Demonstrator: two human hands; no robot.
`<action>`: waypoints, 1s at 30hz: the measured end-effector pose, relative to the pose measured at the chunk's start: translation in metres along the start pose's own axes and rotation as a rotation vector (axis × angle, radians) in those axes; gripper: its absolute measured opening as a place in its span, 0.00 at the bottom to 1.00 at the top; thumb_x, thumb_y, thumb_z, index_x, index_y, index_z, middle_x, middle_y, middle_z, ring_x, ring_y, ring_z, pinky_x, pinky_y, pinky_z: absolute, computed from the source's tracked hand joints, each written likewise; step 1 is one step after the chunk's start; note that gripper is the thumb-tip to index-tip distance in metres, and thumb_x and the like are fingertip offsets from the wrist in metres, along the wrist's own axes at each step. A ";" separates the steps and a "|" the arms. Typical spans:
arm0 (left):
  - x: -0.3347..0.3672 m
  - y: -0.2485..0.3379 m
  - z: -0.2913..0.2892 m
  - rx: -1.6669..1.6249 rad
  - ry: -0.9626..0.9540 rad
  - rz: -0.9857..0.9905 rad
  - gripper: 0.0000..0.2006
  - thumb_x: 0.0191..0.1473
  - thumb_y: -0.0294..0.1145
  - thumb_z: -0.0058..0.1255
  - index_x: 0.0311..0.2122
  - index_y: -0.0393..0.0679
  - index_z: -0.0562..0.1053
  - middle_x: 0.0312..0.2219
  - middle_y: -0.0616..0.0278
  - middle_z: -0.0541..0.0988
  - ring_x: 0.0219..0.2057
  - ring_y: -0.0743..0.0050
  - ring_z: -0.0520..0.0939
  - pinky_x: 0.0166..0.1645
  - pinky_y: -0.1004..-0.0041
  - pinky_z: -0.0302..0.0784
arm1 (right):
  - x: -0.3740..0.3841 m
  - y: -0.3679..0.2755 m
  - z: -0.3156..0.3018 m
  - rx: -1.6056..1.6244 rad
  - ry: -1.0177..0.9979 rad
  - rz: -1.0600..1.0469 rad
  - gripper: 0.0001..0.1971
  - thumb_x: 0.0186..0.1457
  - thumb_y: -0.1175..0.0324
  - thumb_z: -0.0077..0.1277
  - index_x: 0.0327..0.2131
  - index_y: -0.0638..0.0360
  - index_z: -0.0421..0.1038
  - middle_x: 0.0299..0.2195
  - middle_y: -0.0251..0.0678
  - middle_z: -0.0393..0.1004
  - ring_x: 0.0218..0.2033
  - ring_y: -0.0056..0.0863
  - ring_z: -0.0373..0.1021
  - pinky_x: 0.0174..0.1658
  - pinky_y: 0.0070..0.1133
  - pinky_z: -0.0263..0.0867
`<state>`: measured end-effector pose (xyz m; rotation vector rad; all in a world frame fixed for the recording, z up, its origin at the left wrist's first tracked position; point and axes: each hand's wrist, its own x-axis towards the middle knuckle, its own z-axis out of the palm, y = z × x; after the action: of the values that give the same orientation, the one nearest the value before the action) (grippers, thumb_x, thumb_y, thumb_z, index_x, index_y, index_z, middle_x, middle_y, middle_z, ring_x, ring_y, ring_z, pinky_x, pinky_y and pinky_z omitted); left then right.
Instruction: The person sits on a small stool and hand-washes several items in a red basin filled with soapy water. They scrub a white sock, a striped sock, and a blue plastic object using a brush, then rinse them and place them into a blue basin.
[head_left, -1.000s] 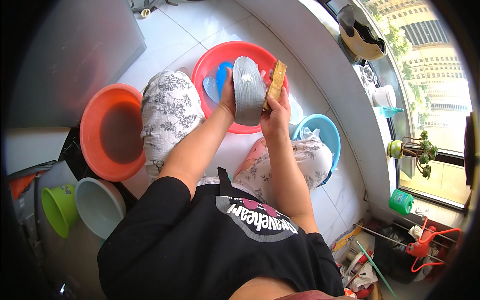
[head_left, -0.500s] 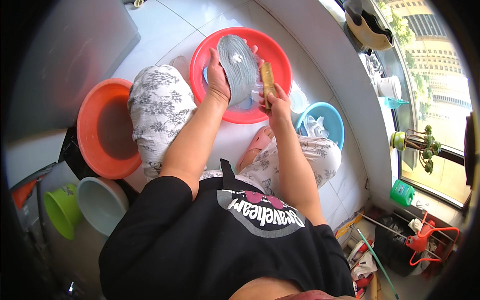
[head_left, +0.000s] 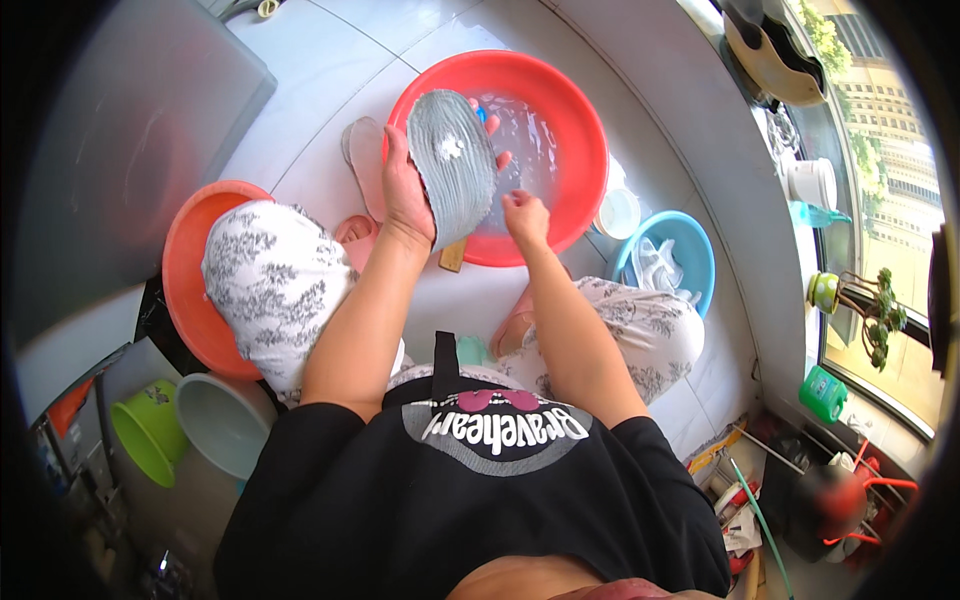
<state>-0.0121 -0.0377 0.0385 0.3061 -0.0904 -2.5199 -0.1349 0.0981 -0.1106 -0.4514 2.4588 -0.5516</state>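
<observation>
Wooden block (head_left: 453,256) out of the right hand (head_left: 526,217)

From the head view, I saw the grey ribbed piece (head_left: 455,180) tilted above the left part of the red tub (head_left: 585,130), just above the middle of the frame. The left hand (head_left: 405,197) gripped it, thumb along its left edge and fingertips showing past the right; a white patch (head_left: 452,148) sat on its face. Half a second earlier the right hand had held the block. Now the block's end poked out below the grey piece, by the tub's lower rim; I couldn't tell what it rested on. The right hand hung over the tub's lower part, fingers curled in narrow, nothing showing in them. That left the grey piece in one hand's grip, scrubbing seemingly paused.
</observation>
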 end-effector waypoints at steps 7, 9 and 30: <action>0.012 -0.003 0.003 -0.064 0.009 -0.058 0.41 0.53 0.69 0.31 0.63 0.48 0.54 0.61 0.59 0.59 0.60 0.53 0.61 0.58 0.45 0.62 | 0.067 0.023 0.010 -0.362 0.066 0.147 0.32 0.49 0.59 0.54 0.58 0.49 0.56 0.58 0.47 0.56 0.56 0.49 0.59 0.53 0.39 0.62; 0.015 -0.004 0.003 -0.045 0.016 -0.040 0.42 0.52 0.69 0.33 0.63 0.47 0.53 0.61 0.59 0.57 0.60 0.53 0.61 0.57 0.45 0.62 | 0.073 0.023 0.010 -0.361 -0.031 0.164 0.29 0.50 0.61 0.51 0.57 0.51 0.57 0.57 0.47 0.59 0.55 0.48 0.61 0.53 0.40 0.61; -0.004 -0.013 -0.007 -0.142 0.079 0.009 0.37 0.56 0.66 0.31 0.55 0.42 0.63 0.48 0.54 0.71 0.50 0.56 0.72 0.50 0.49 0.72 | 0.006 -0.078 -0.212 -0.246 0.190 -0.362 0.10 0.49 0.71 0.51 0.36 0.59 0.74 0.31 0.47 0.76 0.34 0.43 0.73 0.40 0.29 0.68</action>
<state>-0.0146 -0.0246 0.0311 0.3460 0.1177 -2.4867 -0.2516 0.0887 0.0826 -0.9987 2.6543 -0.4521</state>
